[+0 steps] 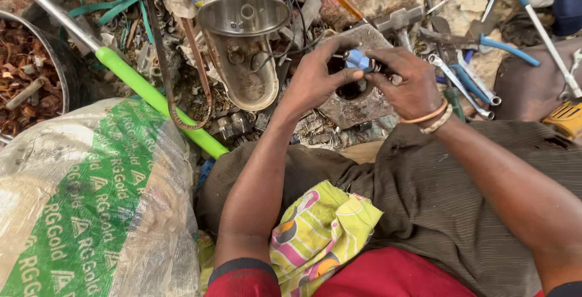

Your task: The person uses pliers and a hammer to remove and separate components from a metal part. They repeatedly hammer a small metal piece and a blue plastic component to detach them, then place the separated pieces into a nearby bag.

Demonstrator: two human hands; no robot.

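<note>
Both hands meeting over a rusty metal block with a round hole (357, 106), left hand (315, 82) and right hand (409, 85) pinching together one small blue part (359, 60) between fingertips. Left thumb and forefinger pressed onto the blue part from the left, right fingertips closing on it from the right; exact shape of the part hard to tell, mostly covered. Two bangles (430, 118) around the right wrist. Just beyond the grip, a hammer head (397, 19); left of the grip, a shiny steel vessel (242, 6) above an open metal housing (245, 73). Right of the grip, blue-handled pliers (470, 82) and spanners. Farther left, a green-handled tool (151, 97) beside a printed white-and-green sack (91, 194).
</note>
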